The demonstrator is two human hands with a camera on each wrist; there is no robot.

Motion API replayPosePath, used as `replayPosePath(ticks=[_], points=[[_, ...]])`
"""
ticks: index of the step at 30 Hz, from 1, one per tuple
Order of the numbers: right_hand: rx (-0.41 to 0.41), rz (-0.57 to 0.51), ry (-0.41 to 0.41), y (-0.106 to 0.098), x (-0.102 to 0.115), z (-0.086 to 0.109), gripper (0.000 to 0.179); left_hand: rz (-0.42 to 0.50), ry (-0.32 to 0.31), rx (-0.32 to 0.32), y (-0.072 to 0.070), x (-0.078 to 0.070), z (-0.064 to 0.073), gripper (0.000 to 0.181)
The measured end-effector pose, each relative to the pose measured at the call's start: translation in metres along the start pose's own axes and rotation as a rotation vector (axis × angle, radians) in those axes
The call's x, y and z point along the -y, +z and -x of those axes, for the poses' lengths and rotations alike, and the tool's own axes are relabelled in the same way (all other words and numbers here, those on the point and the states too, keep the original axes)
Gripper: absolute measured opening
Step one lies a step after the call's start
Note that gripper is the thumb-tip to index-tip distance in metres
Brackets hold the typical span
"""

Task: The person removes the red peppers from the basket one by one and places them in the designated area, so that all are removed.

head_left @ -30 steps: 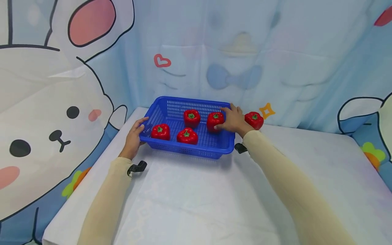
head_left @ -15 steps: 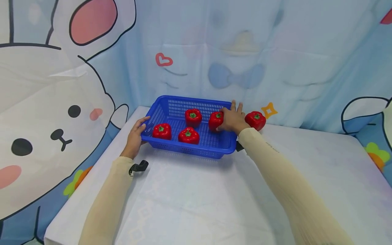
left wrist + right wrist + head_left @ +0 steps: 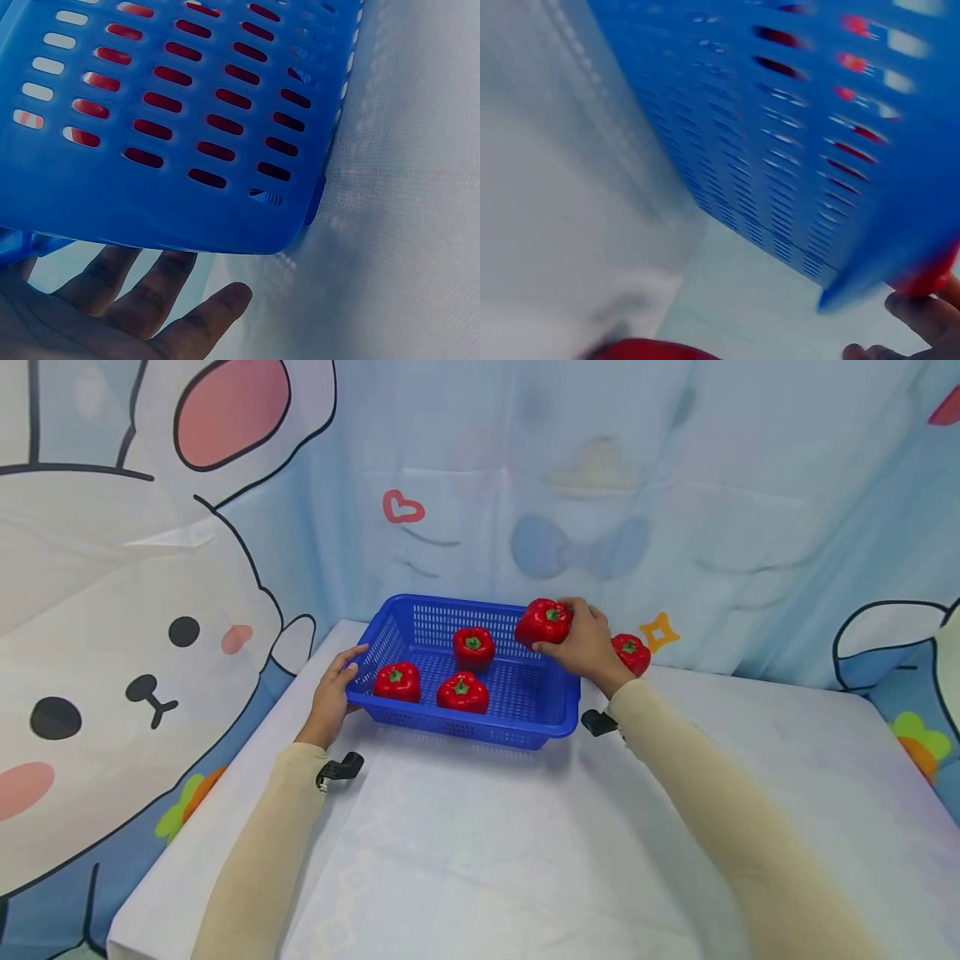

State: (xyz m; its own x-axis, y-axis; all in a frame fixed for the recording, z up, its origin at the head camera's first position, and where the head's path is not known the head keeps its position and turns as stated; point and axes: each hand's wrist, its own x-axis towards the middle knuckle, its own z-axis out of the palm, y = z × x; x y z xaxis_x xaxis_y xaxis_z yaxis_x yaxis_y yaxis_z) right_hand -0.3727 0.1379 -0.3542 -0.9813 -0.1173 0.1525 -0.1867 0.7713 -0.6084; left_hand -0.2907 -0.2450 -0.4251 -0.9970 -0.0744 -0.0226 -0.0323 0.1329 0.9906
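Right hand holds a pepper at the basket's far right

We see the right hand (image 3: 585, 643) with its fingers and thumb bent around a red pepper (image 3: 543, 622). This pepper is raised at the back right part of the blue basket (image 3: 450, 722), above its floor. In the right wrist view it is blurred and only partly visible, beside the rim.

The left hand (image 3: 324, 703) touches the left end of the basket. In its wrist view, we see the fingers spread, some tips hidden by the rim, so we cannot tell if they grip.

Inside the basket we count three other peppers: front left (image 3: 397, 682), front middle (image 3: 462, 693) and back middle (image 3: 473, 649). One more, the outside pepper (image 3: 632, 653), is to the right of the basket on the white surface (image 3: 465, 835), partly covered by the right hand.
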Motion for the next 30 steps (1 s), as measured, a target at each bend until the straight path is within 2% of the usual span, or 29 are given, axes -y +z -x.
replayPosePath(ticks=[3, 7, 10, 15, 19, 24, 30], points=[[-0.093, -0.073, -0.02, -0.017, -0.003, 0.005, 0.088, 0.006, -0.001, 0.003, 0.001, -0.001, 0.0, 0.043], [-0.202, -0.072, -0.015, -0.043, -0.017, 0.011, 0.088, 0.011, 0.004, 0.002, 0.002, -0.003, 0.0, 0.043], [-0.259, -0.066, 0.029, -0.063, -0.038, 0.014, 0.09, 0.01, 0.004, -0.003, 0.001, -0.004, 0.001, 0.043], [-0.312, -0.043, 0.109, -0.09, -0.083, 0.021, 0.091, 0.005, -0.004, 0.0, 0.0, -0.003, 0.004, 0.044], [-0.324, -0.033, 0.195, -0.099, -0.123, 0.029, 0.09, 0.007, -0.008, 0.01, 0.0, -0.013, 0.011, 0.045], [-0.275, -0.027, 0.296, -0.096, -0.168, 0.041, 0.093, 0.0, -0.006, 0.019, 0.003, -0.028, 0.025, 0.046], [-0.205, 0.021, 0.366, -0.088, -0.193, 0.05, 0.094, 0.002, -0.013, 0.021, 0.007, -0.032, 0.029, 0.046]])
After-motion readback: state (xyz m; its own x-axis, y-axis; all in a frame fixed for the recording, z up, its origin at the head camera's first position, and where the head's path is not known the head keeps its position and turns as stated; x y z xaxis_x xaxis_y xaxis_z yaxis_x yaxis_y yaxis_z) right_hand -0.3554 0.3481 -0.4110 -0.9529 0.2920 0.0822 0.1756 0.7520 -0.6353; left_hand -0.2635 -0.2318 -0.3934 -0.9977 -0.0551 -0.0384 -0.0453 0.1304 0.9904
